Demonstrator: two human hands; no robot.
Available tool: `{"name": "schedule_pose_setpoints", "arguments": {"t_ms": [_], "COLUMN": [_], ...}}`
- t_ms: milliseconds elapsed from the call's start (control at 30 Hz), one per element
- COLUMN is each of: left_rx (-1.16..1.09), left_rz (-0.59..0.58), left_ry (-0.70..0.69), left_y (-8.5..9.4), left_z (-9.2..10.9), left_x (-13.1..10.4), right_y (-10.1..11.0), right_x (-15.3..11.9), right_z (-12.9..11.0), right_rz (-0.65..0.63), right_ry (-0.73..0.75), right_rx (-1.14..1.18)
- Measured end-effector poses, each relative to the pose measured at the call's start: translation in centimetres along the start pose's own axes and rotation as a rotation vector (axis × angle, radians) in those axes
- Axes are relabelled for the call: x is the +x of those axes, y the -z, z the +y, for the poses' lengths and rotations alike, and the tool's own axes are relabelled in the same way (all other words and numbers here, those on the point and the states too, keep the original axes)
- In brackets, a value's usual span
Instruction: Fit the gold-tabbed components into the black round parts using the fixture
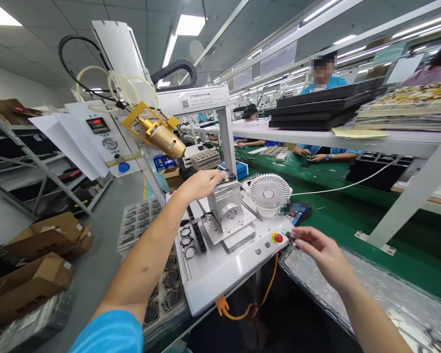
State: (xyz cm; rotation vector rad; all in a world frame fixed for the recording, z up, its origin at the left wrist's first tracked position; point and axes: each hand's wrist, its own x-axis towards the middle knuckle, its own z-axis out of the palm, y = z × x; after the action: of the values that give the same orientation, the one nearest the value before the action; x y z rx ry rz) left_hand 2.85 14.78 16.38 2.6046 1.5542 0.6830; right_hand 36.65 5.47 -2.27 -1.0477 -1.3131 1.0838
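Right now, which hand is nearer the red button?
Right. The right hand is just beside the red button; the left hand is farther, at the top of the silver block.

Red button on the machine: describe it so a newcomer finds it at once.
Find the white machine's front panel, then follow it to the corner by the right hand. In the row of four there, the red button comes between two silver buttons and a green-lit one. Only it is red, with a yellow collar.
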Motion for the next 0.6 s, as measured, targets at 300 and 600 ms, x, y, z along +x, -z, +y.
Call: {"name": "schedule_pose_setpoints", "arguments": {"t_ms": [300, 600], "left_rx": [0.075, -0.164], "left_rz": [-0.095, 0.249], "left_ry": [-0.104, -0.135], "left_y": [-0.4, -2.3], "left_z": [-2.2, -0.5], "left_x": [-1.0, -8.7], "right_y": [1.7, -1.4], "right_x": [-0.8, 1.5], "right_z": [8.8, 9.8], "right_rz": [-0.051, -0.211], "right_ry": [-0.257, -0.185], "right_rx": [-0.166, -0.847]}}
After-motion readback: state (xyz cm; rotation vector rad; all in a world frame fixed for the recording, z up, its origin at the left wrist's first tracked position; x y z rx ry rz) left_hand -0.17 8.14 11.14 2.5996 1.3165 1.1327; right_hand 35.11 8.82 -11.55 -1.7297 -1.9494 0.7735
